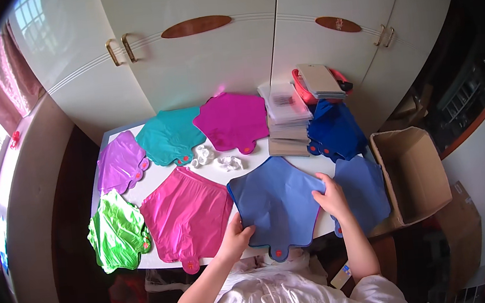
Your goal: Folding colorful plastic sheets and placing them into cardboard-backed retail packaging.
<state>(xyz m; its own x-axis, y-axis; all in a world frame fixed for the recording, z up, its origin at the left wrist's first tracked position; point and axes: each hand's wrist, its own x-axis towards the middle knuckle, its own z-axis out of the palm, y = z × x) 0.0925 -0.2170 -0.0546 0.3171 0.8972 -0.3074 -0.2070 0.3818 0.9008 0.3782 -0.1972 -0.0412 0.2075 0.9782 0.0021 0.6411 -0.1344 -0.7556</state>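
Slate-blue sheet stack (277,201), white table's (318,165) near edge: likely light, limp, slippery; best held by opposite sides. Left hand (237,236), right hand (332,195): thumbs on top, pinching its margins. Beyond: purple sheet (232,122); cabinet (204,67).

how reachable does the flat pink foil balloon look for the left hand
Probably yes: the pink foil balloon lies right beside the left hand, nothing between them, though that hand grips the edge of the central grey-blue foil balloon.
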